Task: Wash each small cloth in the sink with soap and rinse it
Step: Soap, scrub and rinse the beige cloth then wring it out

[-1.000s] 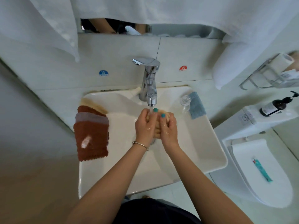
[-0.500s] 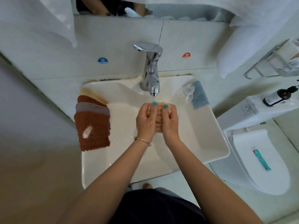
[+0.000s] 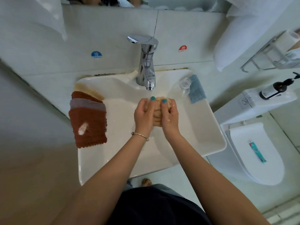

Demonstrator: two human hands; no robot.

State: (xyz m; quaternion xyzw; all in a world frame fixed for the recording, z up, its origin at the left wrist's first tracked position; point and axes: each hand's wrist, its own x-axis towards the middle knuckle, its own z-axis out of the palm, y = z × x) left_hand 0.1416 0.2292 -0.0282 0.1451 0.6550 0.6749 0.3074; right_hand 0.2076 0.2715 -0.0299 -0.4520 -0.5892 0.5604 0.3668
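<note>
A wadded beige cloth (image 3: 157, 113) sits at the centre of the sink (image 3: 211, 127), squeezed between both hands directly under the spout of the chrome faucet (image 3: 146, 62), from which a thin stream of water (image 3: 149, 93) falls onto its top edge. The left hand (image 3: 143, 115) wraps the cloth from its 9 o'clock side, fingers curled round it and thumb lying over the top; the right hand (image 3: 169, 115) clasps it from 3 o'clock in the same way, so only a strip of cloth shows between the two thumbs. Both hands are wet, and a thin bracelet (image 3: 140, 135) circles the left wrist. Bare basin lies all around the hands, widest toward 6 o'clock, where the forearms cross the sink's near rim. At 9 o'clock a stack of cloths (image 3: 88, 120), rust brown with a lilac one between, drapes over the left rim, well apart from the hands. At 2 o'clock a blue cloth (image 3: 196, 90) lies on the right rim with a clear plastic bottle (image 3: 185, 85) just beside it, both near the right hand but not touching. At 12 o'clock the faucet body stands close above the thumbs. Past the right rim, at 3 o'clock, a toilet (image 3: 259, 159) carries a teal tube (image 3: 257, 151) on its lid and a dark pump bottle (image 3: 276, 88) on its tank.
</note>
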